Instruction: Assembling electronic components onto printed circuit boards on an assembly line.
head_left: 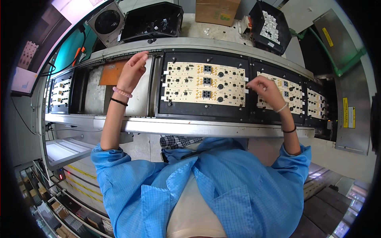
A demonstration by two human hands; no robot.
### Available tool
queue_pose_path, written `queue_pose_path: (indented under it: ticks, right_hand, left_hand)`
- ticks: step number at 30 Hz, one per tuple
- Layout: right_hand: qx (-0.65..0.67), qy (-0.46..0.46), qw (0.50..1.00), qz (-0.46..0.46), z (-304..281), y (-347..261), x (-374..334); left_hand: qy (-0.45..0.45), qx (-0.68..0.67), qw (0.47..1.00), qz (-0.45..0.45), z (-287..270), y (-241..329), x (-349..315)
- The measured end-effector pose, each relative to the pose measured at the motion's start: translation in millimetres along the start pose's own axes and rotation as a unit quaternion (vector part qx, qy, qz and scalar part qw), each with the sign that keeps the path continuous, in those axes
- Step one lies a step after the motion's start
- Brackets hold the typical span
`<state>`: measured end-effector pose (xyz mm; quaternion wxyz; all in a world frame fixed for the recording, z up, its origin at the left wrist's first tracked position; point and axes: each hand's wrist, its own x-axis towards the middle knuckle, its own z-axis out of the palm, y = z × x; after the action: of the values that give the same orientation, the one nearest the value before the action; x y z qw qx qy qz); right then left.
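In front of me a black tray (186, 109) holds a cream circuit board panel (182, 82) in three strips, each with a small dark two-digit display. Small white connectors (246, 79) stick out along its left and right edges. My right hand (268, 92) is closed, fingertips bunched beside the panel's right edge, over the gap to the neighbouring tray. A speck of white shows among its fingers, too small to name. To the left of the tray, my left hand (133, 73) hovers over the conveyor with fingers curled and pinched; what they hold, if anything, is hidden.
More board panels lie in trays at the right (294, 91) and far left (60, 94). Behind the conveyor's metal rail (222, 44) stand a black bin (152, 23) of dark parts, a cardboard box (216, 12) and a black bin (258, 29) of white connectors. An orange plate (111, 73) lies left.
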<state>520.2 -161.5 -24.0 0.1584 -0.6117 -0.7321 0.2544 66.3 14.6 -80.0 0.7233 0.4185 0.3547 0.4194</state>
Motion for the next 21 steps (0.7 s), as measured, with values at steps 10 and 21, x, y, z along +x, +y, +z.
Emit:
queue_pose_path:
  ticks: [10, 21]
  right_hand:
    - [0.803, 0.070, 0.579, 0.126, -3, 39, 18]
    - [0.518, 0.072, 0.845, 0.114, 5, 4, 27]
  left_hand:
    - [-0.104, 0.570, 0.776, 0.250, 128, -12, -64]
    - [-0.122, 0.633, 0.689, 0.331, 137, -30, -57]
